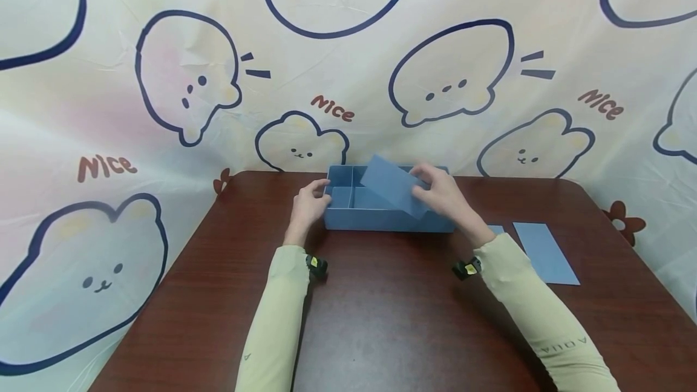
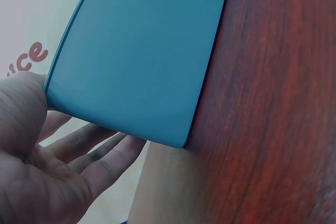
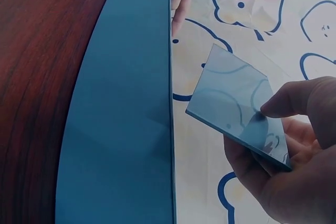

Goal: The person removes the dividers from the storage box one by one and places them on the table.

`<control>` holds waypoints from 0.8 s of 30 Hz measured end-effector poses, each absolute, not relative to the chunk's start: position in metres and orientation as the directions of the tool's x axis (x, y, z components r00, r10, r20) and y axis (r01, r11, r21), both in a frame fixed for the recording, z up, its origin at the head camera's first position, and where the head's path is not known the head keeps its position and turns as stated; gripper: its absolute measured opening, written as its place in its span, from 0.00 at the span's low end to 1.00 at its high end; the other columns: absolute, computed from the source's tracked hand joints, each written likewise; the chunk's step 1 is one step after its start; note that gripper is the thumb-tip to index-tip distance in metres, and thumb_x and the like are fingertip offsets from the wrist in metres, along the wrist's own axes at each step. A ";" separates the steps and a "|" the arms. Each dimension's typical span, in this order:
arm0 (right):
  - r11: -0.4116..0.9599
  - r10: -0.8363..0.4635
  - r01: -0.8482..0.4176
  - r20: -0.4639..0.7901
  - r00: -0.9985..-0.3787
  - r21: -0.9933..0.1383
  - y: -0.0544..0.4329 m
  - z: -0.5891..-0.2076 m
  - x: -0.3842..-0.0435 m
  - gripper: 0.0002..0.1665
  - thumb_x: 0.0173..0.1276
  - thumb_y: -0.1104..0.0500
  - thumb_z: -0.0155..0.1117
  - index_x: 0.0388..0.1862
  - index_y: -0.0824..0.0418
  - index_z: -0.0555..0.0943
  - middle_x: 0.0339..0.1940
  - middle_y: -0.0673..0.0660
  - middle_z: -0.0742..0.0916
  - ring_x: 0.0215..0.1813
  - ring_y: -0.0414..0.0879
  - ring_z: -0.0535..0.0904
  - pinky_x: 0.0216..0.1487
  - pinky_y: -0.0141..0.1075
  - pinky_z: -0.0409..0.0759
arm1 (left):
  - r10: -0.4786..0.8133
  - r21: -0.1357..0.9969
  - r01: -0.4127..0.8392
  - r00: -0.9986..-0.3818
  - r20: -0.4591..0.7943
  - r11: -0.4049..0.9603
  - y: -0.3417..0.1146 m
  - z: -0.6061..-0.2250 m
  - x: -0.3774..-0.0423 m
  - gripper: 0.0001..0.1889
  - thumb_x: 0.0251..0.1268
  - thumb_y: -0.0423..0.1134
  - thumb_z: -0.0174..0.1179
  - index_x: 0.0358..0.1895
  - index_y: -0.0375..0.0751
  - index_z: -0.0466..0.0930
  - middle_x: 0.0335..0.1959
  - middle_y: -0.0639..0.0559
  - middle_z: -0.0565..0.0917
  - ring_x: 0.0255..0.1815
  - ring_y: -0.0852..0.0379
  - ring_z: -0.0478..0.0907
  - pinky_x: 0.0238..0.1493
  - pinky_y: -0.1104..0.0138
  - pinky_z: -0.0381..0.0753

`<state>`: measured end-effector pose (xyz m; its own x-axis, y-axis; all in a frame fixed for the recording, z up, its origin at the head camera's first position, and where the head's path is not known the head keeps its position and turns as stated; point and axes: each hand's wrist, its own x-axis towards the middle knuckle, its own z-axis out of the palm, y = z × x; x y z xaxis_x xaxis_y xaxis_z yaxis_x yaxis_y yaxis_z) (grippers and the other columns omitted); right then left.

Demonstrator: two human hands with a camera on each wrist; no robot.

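Note:
A long blue box (image 1: 376,220) sits toward the back of the table, with thin dividers parting its left end into small compartments. My left hand (image 1: 307,205) holds the box's left end, its thumb at the rim and its fingers (image 2: 107,169) along the outside of the end wall. Over the right half of the box, my right hand (image 1: 441,192) pinches a thin blue rectangular panel (image 1: 389,183), tilted in the air. In the right wrist view, the thumb lies on the panel's glossy face and the fingers are behind it. The panel hides part of the box's inside.
Another blue panel (image 1: 546,254) lies flat on the brown table (image 1: 370,319), right of my right forearm. A bit of a further blue piece (image 1: 497,229) shows beside the right sleeve (image 1: 536,307), which partly covers it. A printed cloth (image 1: 370,77) hangs behind the table.

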<state>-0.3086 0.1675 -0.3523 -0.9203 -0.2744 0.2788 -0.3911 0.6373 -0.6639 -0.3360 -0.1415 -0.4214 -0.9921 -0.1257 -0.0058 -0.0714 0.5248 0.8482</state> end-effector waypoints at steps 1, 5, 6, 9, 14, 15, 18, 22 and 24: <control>0.637 -0.276 -0.389 0.274 -0.921 -0.666 0.169 -0.353 -0.308 0.20 0.66 0.60 0.56 0.57 0.59 0.76 0.61 0.65 0.81 0.54 0.59 0.80 0.51 0.52 0.78 | -0.126 0.848 -0.072 -0.992 -0.006 0.525 -0.142 -0.422 -0.336 0.24 0.67 0.41 0.53 0.67 0.59 0.72 0.66 0.42 0.76 0.63 0.42 0.76 0.55 0.50 0.80; 0.633 -0.287 -0.390 0.265 -0.921 -0.669 0.174 -0.354 -0.303 0.20 0.68 0.59 0.57 0.58 0.60 0.76 0.63 0.65 0.80 0.64 0.60 0.76 0.61 0.57 0.75 | -0.124 0.848 -0.075 -0.992 -0.011 0.525 -0.142 -0.422 -0.336 0.24 0.68 0.41 0.53 0.67 0.59 0.72 0.66 0.42 0.76 0.63 0.41 0.76 0.57 0.49 0.79; 0.632 -0.289 -0.390 0.264 -0.920 -0.669 0.175 -0.355 -0.302 0.20 0.68 0.59 0.57 0.58 0.60 0.76 0.63 0.64 0.80 0.64 0.60 0.76 0.61 0.57 0.75 | -0.124 0.848 -0.076 -0.992 -0.012 0.525 -0.142 -0.422 -0.336 0.24 0.68 0.41 0.53 0.67 0.59 0.72 0.66 0.42 0.76 0.63 0.41 0.76 0.57 0.49 0.79; 0.636 -0.296 -0.399 0.269 -0.917 -0.661 0.178 -0.357 -0.300 0.19 0.69 0.58 0.59 0.58 0.59 0.76 0.61 0.63 0.81 0.61 0.59 0.77 0.60 0.57 0.75 | -0.126 0.849 -0.077 -0.992 -0.012 0.523 -0.142 -0.422 -0.337 0.24 0.68 0.41 0.53 0.67 0.59 0.72 0.66 0.42 0.76 0.63 0.41 0.76 0.58 0.48 0.79; 0.642 -0.321 -0.422 0.275 -0.906 -0.640 0.183 -0.361 -0.295 0.18 0.70 0.57 0.60 0.57 0.58 0.77 0.60 0.62 0.82 0.63 0.59 0.78 0.61 0.57 0.75 | -0.129 0.849 -0.075 -0.992 -0.009 0.523 -0.142 -0.423 -0.337 0.24 0.68 0.41 0.54 0.67 0.59 0.72 0.66 0.43 0.76 0.63 0.41 0.76 0.57 0.48 0.79; 0.643 -0.326 -0.422 0.271 -0.906 -0.639 0.185 -0.362 -0.294 0.18 0.70 0.57 0.61 0.57 0.58 0.77 0.60 0.62 0.82 0.63 0.59 0.77 0.62 0.57 0.76 | -0.126 0.849 -0.075 -0.992 -0.010 0.523 -0.142 -0.424 -0.337 0.24 0.68 0.41 0.54 0.67 0.59 0.72 0.66 0.43 0.76 0.63 0.41 0.76 0.57 0.48 0.79; 0.638 -0.344 -0.429 0.261 -0.902 -0.640 0.189 -0.364 -0.292 0.18 0.70 0.57 0.62 0.58 0.57 0.78 0.61 0.62 0.82 0.65 0.60 0.77 0.62 0.57 0.76 | -0.122 0.847 -0.076 -0.992 -0.013 0.525 -0.141 -0.424 -0.336 0.24 0.68 0.41 0.54 0.67 0.59 0.72 0.65 0.42 0.76 0.62 0.41 0.76 0.56 0.49 0.80; 0.631 -0.366 -0.434 0.246 -0.897 -0.643 0.192 -0.365 -0.290 0.19 0.70 0.58 0.62 0.59 0.57 0.78 0.62 0.62 0.81 0.65 0.60 0.77 0.60 0.57 0.77 | -0.124 0.850 -0.076 -0.992 -0.013 0.522 -0.141 -0.424 -0.336 0.24 0.68 0.41 0.53 0.67 0.59 0.72 0.66 0.43 0.76 0.63 0.42 0.76 0.57 0.49 0.79; 0.631 -0.379 -0.436 0.236 -0.895 -0.642 0.193 -0.365 -0.289 0.20 0.70 0.57 0.62 0.60 0.57 0.78 0.63 0.62 0.81 0.65 0.60 0.77 0.60 0.57 0.78 | -0.130 0.850 -0.074 -0.992 -0.007 0.521 -0.141 -0.423 -0.336 0.23 0.68 0.41 0.53 0.67 0.59 0.72 0.66 0.43 0.76 0.63 0.41 0.76 0.58 0.48 0.79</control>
